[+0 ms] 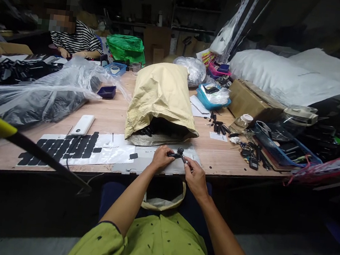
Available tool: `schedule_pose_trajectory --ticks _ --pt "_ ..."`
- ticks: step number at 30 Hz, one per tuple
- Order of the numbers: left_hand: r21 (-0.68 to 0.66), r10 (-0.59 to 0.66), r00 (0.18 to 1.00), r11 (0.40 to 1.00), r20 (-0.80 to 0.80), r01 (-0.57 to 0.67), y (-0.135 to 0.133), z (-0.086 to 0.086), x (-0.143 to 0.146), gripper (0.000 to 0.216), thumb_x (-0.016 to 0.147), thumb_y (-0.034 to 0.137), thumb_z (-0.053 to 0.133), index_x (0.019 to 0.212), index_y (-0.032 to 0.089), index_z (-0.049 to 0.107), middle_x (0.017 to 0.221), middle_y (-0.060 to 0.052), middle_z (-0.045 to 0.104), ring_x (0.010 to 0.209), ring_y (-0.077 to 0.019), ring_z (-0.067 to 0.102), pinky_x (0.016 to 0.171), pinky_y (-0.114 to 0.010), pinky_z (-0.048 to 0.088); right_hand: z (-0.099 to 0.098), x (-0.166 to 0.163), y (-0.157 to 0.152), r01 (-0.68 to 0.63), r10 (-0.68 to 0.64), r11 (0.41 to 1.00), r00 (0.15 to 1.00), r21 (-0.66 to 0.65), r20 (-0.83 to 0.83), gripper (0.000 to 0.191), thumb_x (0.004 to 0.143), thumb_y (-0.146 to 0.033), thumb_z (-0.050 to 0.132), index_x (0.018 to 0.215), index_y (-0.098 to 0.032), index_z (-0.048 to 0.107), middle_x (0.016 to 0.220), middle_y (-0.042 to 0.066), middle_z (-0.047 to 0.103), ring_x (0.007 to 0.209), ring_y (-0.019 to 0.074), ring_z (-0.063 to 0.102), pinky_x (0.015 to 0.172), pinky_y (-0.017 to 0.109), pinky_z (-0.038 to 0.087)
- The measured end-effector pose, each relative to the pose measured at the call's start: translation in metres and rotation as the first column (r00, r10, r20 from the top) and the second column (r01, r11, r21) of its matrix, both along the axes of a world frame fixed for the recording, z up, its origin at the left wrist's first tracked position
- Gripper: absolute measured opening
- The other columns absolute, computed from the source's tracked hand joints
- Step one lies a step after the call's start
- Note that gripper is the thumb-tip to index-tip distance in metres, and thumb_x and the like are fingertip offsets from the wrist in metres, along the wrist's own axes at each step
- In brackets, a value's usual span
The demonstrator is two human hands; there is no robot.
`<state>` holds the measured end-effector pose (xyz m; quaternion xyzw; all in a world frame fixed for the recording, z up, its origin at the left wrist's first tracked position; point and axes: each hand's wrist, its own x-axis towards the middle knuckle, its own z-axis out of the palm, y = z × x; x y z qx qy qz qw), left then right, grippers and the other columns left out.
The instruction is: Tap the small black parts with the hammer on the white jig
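Over the front edge of the table, my left hand [162, 158] is closed on a small black part with a round knob [180, 150] at its end. My right hand [195, 177] pinches a thin dark stick-like piece [184, 159] that meets the black part near the knob; whether the two are joined I cannot tell. Just beyond both hands lies a cream woven sack [162, 98], its mouth facing me and dark pieces showing inside. Beneath the hands is a grey sheet [147, 164]. Another open bag [163, 203] sits on my lap below the table edge.
Left of the sack are a white device [83, 125] with a cable and a sheet of black pads [77, 147]. To the right lie loose black parts [219, 127], a jar [241, 123], a blue basket [287, 151] and a cardboard box [253, 98]. A person in stripes [86, 40] sits back left.
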<state>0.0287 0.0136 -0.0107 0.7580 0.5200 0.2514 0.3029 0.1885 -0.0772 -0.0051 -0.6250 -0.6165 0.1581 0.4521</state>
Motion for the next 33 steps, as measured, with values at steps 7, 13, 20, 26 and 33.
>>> schedule_pose_trajectory --ticks 7,13,20,26,33 --pt "0.009 -0.015 1.0 1.0 -0.011 0.015 0.001 -0.003 0.0 0.018 0.074 0.02 0.072 0.09 0.023 0.077 0.087 -0.002 0.068 0.089 -0.0201 0.06 0.085 -0.032 0.048 -0.01 -0.011 0.0 -0.061 0.061 0.998 0.998 -0.031 -0.015 0.034 0.088 -0.027 0.048 0.11 -0.021 0.073 0.099 0.008 0.074 0.085 0.0193 0.066 0.08 0.033 0.054" --pt "0.008 0.006 1.0 1.0 -0.008 -0.006 -0.002 -0.002 0.003 0.019 0.074 0.022 0.073 0.093 0.023 0.077 0.087 -0.002 0.066 0.091 -0.0209 0.059 0.084 -0.032 0.048 -0.018 0.036 0.008 0.113 -0.105 0.993 0.98 -0.034 0.171 0.032 0.086 -0.024 0.05 0.107 -0.022 0.074 0.091 0.006 0.07 0.077 0.0187 0.06 0.075 0.031 0.049" --pt "0.002 0.002 1.0 1.0 -0.028 -0.002 -0.005 0.001 0.005 0.019 0.073 0.022 0.074 0.091 0.023 0.076 0.086 -0.002 0.065 0.091 -0.022 0.058 0.086 -0.033 0.047 -0.019 0.091 0.031 0.426 -0.343 0.904 0.754 -0.02 0.561 0.033 0.084 -0.013 0.054 0.109 -0.021 0.075 0.082 0.007 0.06 0.076 0.0185 0.049 0.064 0.028 0.034" --pt "-0.062 -0.071 0.996 0.996 -0.051 0.068 -0.003 0.007 0.001 0.019 0.07 0.027 0.079 0.089 0.024 0.078 0.091 -0.002 0.064 0.097 -0.0234 0.057 0.092 -0.037 0.046 -0.024 0.085 0.043 0.456 -0.389 0.886 0.633 0.084 0.669 0.032 0.086 -0.015 0.051 0.11 -0.018 0.073 0.084 0.008 0.057 0.075 0.019 0.046 0.062 0.029 0.028" --pt "-0.128 -0.394 0.919 0.913 -0.022 0.389 -0.02 0.015 -0.033 0.024 0.059 0.029 0.09 0.08 0.03 0.081 0.136 -0.003 0.057 0.129 -0.032 0.046 0.112 -0.048 0.035 -0.029 0.081 0.046 0.466 -0.421 0.872 0.558 0.15 0.715 0.032 0.086 -0.015 0.049 0.109 -0.018 0.072 0.083 0.009 0.056 0.077 0.021 0.047 0.063 0.031 0.03"
